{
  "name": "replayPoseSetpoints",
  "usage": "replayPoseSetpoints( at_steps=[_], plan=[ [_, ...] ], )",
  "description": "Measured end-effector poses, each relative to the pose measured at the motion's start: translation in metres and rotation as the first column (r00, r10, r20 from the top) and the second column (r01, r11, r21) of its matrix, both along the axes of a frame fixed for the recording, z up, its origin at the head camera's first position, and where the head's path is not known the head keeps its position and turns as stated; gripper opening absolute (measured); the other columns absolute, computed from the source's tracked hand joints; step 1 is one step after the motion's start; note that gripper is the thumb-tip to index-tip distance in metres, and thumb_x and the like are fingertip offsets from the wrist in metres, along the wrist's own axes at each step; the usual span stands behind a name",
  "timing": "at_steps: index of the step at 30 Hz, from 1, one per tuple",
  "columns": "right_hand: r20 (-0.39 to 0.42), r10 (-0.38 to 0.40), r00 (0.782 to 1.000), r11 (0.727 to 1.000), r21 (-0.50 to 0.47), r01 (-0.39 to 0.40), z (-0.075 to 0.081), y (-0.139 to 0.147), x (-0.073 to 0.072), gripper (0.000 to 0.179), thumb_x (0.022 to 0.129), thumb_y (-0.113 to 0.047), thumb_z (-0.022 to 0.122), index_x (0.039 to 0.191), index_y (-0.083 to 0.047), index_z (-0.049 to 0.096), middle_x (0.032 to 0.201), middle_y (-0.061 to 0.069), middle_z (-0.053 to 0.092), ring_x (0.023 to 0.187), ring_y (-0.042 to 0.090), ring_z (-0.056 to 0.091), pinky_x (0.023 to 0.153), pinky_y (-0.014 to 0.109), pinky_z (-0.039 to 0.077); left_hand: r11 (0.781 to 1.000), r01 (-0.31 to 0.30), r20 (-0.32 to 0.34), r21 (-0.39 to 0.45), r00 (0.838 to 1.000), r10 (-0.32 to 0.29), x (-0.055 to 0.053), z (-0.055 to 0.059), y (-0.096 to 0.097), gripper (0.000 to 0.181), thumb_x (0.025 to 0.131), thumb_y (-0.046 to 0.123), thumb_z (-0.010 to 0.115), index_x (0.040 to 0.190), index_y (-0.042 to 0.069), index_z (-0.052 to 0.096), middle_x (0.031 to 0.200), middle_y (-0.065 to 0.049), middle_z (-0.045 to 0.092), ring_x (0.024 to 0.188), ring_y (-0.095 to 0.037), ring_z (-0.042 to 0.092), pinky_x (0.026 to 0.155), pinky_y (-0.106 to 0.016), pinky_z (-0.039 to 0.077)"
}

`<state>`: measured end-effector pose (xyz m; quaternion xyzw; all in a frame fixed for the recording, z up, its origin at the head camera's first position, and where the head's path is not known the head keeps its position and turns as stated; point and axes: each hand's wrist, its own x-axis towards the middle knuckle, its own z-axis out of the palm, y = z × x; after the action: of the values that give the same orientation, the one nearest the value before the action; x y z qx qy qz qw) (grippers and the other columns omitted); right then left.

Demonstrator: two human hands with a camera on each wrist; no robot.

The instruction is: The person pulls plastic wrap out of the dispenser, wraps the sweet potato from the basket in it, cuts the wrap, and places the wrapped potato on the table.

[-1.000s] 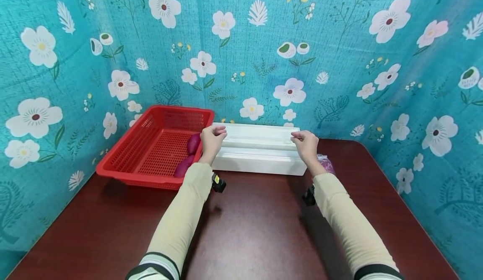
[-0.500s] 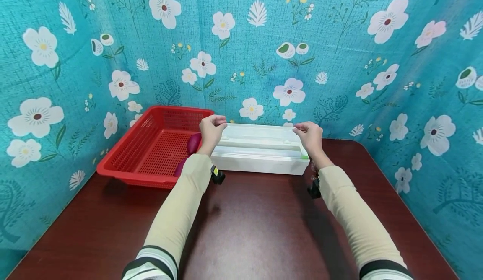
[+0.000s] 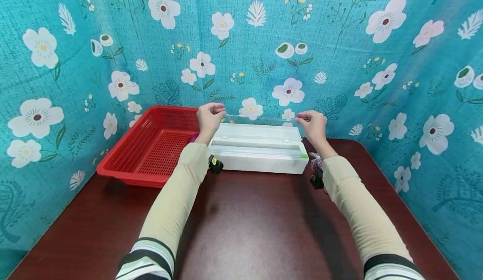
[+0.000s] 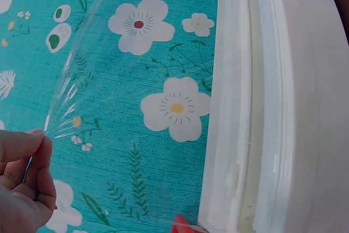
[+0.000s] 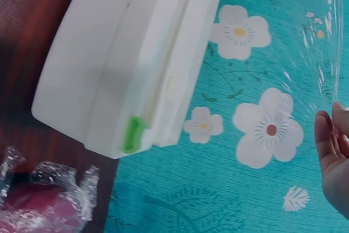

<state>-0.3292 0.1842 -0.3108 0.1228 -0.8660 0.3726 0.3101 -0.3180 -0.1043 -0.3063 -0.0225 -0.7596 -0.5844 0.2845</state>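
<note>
A long white cling film dispenser [image 3: 260, 163] lies at the back of the table, its lid [image 3: 260, 131] raised. A small green piece [image 5: 132, 135] sits at its right end. Thumb and fingers of my left hand [image 3: 209, 121] pinch one corner of a clear sheet of cling film [image 4: 68, 88]. The opposite corner is pinched by my right hand [image 3: 314, 127]. Between the hands the film's edge stretches level above the dispenser, with shiny creases fanning out from each pinch. Where the sheet meets the roll is hard to make out.
A red plastic basket [image 3: 136, 178] stands left of the dispenser, with a purple item [image 3: 193, 138] partly hidden behind my left arm. Right of the dispenser lies a purplish-red item wrapped in film [image 5: 38, 205]. Flowered teal cloth [image 3: 234, 62] hangs behind the dark red table [image 3: 256, 221].
Both hands have risen from near the dispenser to above its raised lid, drawing the film upward and spreading slightly apart. The dispenser and basket stay in place.
</note>
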Motion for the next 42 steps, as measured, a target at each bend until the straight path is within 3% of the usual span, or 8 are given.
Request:
replayPoseSetpoints(
  at_steps=[15,23,28,31,42],
  plan=[
    [0.054,0.01,0.999,0.999,-0.037,-0.008,0.019,0.003,0.003,0.019,0.082,-0.007,0.064,0.095,0.007,0.066,0.09,0.021,0.064,0.078,0.03,0.061,0.071,0.039,0.048,1.0,0.023,-0.067,0.006,0.998,-0.023,0.007,0.018,0.002,0.014,0.079,0.0,0.065,0.093,-0.003,0.067,0.085,-0.015,0.066,0.08,-0.018,0.063,0.072,-0.025,0.049],
    [0.063,0.005,0.998,0.999,-0.042,-0.002,0.033,0.005,0.008,0.021,0.083,-0.01,0.063,0.095,0.007,0.066,0.091,0.021,0.064,0.08,0.029,0.061,0.071,0.037,0.048,0.998,0.044,-0.128,0.036,0.991,-0.039,0.012,0.033,0.003,0.015,0.078,-0.003,0.065,0.093,-0.005,0.067,0.085,-0.017,0.066,0.08,-0.02,0.063,0.072,-0.026,0.049],
    [0.039,0.006,0.999,1.0,-0.03,-0.005,0.041,0.007,0.011,0.022,0.082,-0.012,0.064,0.094,0.006,0.067,0.09,0.021,0.064,0.078,0.026,0.062,0.064,0.021,0.047,0.997,0.047,-0.15,0.055,0.988,-0.039,0.016,0.04,0.005,0.015,0.078,-0.004,0.065,0.092,-0.005,0.067,0.086,-0.018,0.066,0.079,-0.02,0.064,0.072,-0.025,0.049],
    [0.026,-0.002,1.0,0.999,-0.034,0.003,0.046,0.009,0.013,0.022,0.082,-0.013,0.065,0.094,0.005,0.067,0.09,0.021,0.064,0.076,0.023,0.062,0.06,0.013,0.043,0.996,0.061,-0.162,0.062,0.986,-0.051,0.018,0.044,0.006,0.015,0.078,-0.003,0.065,0.093,-0.005,0.067,0.086,-0.018,0.066,0.08,-0.02,0.063,0.073,-0.025,0.049],
    [0.018,0.039,0.999,0.991,-0.129,-0.037,0.061,0.011,0.023,0.022,0.081,-0.011,0.065,0.094,0.007,0.066,0.09,0.023,0.063,0.061,-0.008,0.052,0.06,0.011,0.044,0.993,0.09,-0.207,0.078,0.976,-0.072,0.03,0.058,0.007,0.016,0.077,-0.005,0.065,0.093,-0.006,0.067,0.085,-0.018,0.066,0.079,-0.018,0.063,0.071,-0.024,0.049]
  ],
)
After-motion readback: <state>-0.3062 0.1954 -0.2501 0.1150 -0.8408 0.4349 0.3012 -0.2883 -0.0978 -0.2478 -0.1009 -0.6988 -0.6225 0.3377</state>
